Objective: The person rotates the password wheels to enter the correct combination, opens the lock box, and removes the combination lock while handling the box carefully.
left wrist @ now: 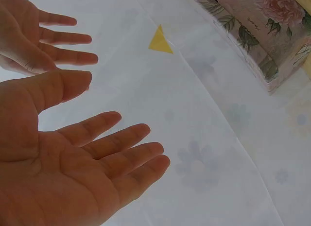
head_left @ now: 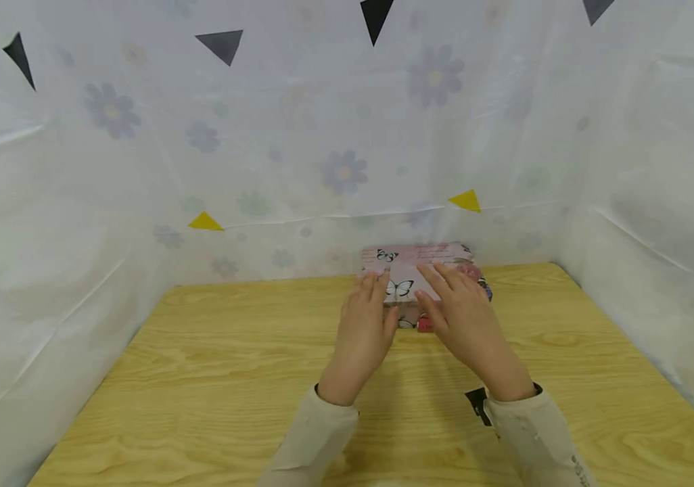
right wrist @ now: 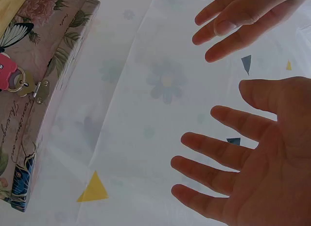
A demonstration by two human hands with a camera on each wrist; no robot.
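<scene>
A pink box (head_left: pixel 410 256) printed with butterflies and roses lies at the back of the table. On its front, the right wrist view shows a metal clasp (right wrist: pixel 42 91) and a pinkish-red lock-like piece (right wrist: pixel 7 73) hanging from a ring. My left hand (head_left: pixel 364 338) is raised before the box's left part, fingers straight and holding nothing. Beside it, my right hand (head_left: pixel 469 328) overlaps the box's right part in the head view, its fingers spread. Both wrist views show bare palms, with a gap between the fingers and the box (left wrist: pixel 262 39).
The wooden table (head_left: pixel 231 379) reaches back to a white flowered sheet (head_left: pixel 274 155), with white sheets along both sides. A black marker piece (head_left: pixel 477 406) is on the table by the right sleeve. Yellow (head_left: pixel 205 222) and dark triangles (head_left: pixel 222 46) dot the back sheet.
</scene>
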